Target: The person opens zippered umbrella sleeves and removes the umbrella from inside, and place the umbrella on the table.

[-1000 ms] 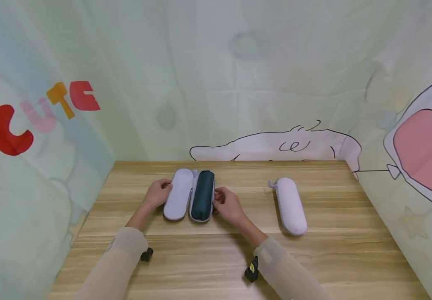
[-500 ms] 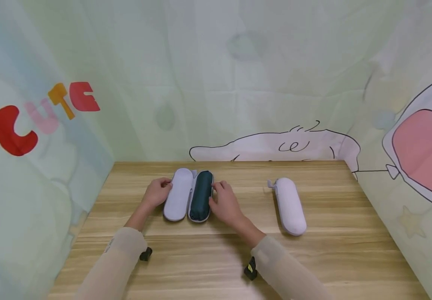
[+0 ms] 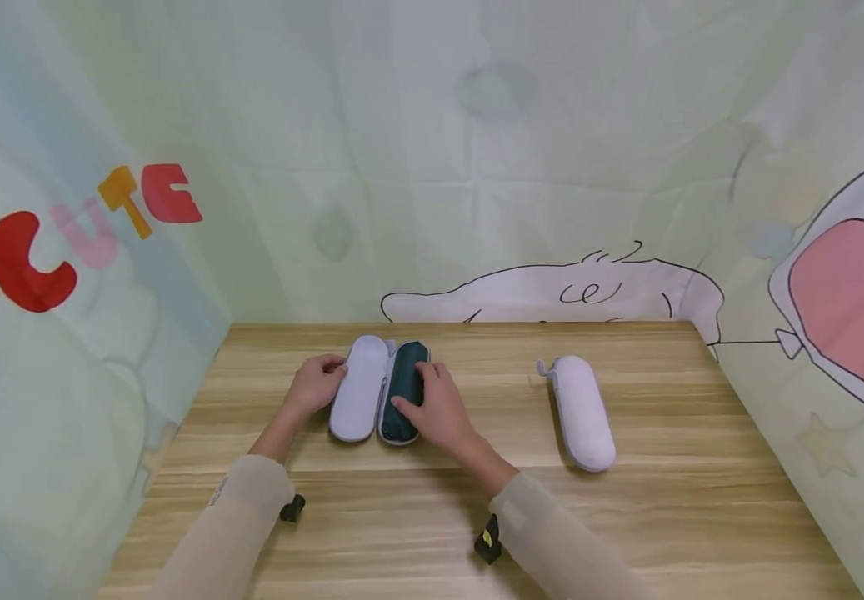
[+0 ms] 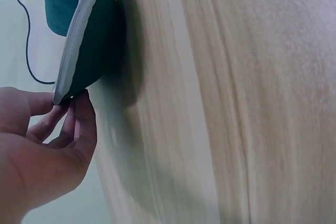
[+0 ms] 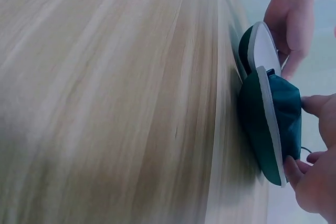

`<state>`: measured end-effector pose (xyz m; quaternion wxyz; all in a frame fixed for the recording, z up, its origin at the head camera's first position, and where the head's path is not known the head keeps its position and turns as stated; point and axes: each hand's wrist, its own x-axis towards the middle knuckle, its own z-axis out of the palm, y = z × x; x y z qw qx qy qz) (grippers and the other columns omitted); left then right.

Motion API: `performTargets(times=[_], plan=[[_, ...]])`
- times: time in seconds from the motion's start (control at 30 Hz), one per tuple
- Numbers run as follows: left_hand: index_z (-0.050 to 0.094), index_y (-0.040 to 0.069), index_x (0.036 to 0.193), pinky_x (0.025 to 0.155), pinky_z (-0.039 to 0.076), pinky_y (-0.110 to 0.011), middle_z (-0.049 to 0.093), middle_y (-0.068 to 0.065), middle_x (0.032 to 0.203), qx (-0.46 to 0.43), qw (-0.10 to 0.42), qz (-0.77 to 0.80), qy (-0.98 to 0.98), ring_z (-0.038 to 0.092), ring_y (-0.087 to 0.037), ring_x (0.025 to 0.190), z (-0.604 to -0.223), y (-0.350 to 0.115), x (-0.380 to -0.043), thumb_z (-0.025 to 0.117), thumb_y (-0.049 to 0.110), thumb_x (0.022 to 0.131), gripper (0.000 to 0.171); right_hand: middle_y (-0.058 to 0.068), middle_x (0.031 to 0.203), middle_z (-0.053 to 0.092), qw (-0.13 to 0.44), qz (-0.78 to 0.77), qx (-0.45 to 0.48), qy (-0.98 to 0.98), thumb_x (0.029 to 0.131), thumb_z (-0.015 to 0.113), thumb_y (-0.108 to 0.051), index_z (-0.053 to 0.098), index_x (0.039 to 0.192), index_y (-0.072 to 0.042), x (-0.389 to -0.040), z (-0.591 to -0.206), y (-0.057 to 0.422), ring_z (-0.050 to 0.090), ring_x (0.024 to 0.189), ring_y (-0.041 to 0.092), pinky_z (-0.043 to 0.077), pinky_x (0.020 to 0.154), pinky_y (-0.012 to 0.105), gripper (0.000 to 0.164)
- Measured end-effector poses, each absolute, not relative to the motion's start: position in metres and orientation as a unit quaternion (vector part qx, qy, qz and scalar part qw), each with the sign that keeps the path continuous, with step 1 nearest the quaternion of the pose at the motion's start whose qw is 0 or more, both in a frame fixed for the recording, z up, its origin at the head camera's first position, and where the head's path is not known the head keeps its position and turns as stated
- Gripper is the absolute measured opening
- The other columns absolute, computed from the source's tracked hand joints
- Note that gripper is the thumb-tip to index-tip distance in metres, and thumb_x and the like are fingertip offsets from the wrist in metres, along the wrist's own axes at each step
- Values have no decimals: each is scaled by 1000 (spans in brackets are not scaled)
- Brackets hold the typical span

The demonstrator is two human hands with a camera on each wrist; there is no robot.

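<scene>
A zippered oval case [image 3: 357,390] lies spread apart on the table, pale inside and dark green outside. In its right half rests a dark green fabric roll, a folded umbrella [image 3: 405,385]. My left hand [image 3: 315,385] pinches the outer edge of the left half, with thumb on the pale side and fingers beneath, as the left wrist view shows. Over the right half, my right hand [image 3: 441,412] grips the umbrella. Its thumb lies across the fabric, and in the right wrist view other fingertips [image 5: 292,167] are at the case's pale rim [image 5: 270,119].
A closed pale capsule-shaped case [image 3: 583,414] with a small strap lies to the right on the wooden table [image 3: 402,525]. A printed cloth backdrop [image 3: 432,208] rises behind the table and along both sides. Small black wrist cameras sit under both sleeves.
My right hand has moved left from the outer side of the case onto the umbrella, its thumb now across the fabric. My left hand keeps its pinch on the left half.
</scene>
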<state>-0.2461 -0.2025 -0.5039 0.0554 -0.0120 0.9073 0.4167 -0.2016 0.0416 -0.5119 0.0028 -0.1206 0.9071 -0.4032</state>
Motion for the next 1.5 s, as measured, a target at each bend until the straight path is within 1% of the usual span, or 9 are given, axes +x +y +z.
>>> performTargets(times=[0.13, 0.23, 0.4, 0.63, 0.73, 0.9, 1.17, 1.37, 1.5], plan=[[60, -12, 139, 101, 51, -53, 67, -28, 125, 4, 52, 416, 908, 63, -40, 116, -504, -203, -246, 51, 15, 110, 41, 22, 150, 49, 18, -389, -115, 914, 96, 80, -41, 43, 156, 2, -203, -511, 41, 55, 129, 31, 49, 111, 48, 82], [60, -12, 138, 100, 51, -52, 67, -27, 123, 9, 51, 415, 908, 63, -40, 115, -504, -204, -246, 52, 15, 110, 40, 23, 151, 48, 29, -390, -110, 914, 95, 81, -41, 40, 158, 3, -202, -512, 43, 54, 130, 33, 49, 111, 48, 87], [60, -12, 138, 102, 50, -53, 67, -27, 124, 5, 50, 419, 906, 63, -40, 117, -505, -203, -247, 53, 16, 109, 41, 24, 153, 48, 43, -414, -102, 904, 94, 83, -41, 38, 159, 4, -201, -514, 46, 54, 132, 35, 47, 112, 50, 91], [60, -12, 138, 103, 49, -54, 66, -28, 125, -2, 54, 419, 906, 62, -41, 117, -503, -202, -248, 52, 15, 109, 41, 28, 153, 49, 52, -410, -98, 905, 89, 85, -49, 36, 158, 9, -205, -516, 47, 55, 133, 37, 48, 112, 49, 103], [59, -12, 139, 105, 48, -54, 65, -29, 128, -4, 59, 421, 905, 61, -41, 120, -502, -202, -248, 51, 15, 109, 41, 30, 153, 49, 58, -412, -99, 904, 87, 86, -50, 34, 158, 10, -206, -515, 47, 56, 133, 39, 48, 111, 50, 107], [59, -12, 138, 105, 48, -55, 65, -29, 128, -6, 59, 420, 906, 61, -41, 120, -502, -202, -247, 51, 14, 109, 40, 30, 153, 49, 62, -429, -95, 896, 87, 87, -47, 33, 159, 10, -205, -515, 44, 56, 132, 39, 48, 111, 51, 107], [60, -14, 136, 102, 50, -54, 67, -28, 121, 2, 48, 419, 907, 63, -41, 114, -503, -202, -247, 54, 13, 108, 39, 31, 157, 45, 62, -442, -92, 890, 87, 89, -43, 29, 160, 11, -199, -519, 39, 52, 138, 40, 45, 114, 51, 109], [60, -13, 136, 102, 50, -54, 67, -29, 123, -2, 48, 422, 905, 63, -41, 116, -503, -200, -247, 54, 12, 108, 39, 29, 155, 46, 69, -431, -81, 896, 88, 88, -39, 30, 160, 10, -203, -521, 40, 52, 136, 39, 45, 114, 50, 105], [61, -12, 136, 102, 50, -54, 66, -28, 123, -7, 52, 425, 904, 63, -41, 116, -504, -197, -245, 54, 12, 108, 37, 28, 155, 47, 76, -415, -82, 903, 88, 88, -40, 32, 160, 8, -207, -521, 42, 53, 134, 38, 46, 113, 50, 103]])
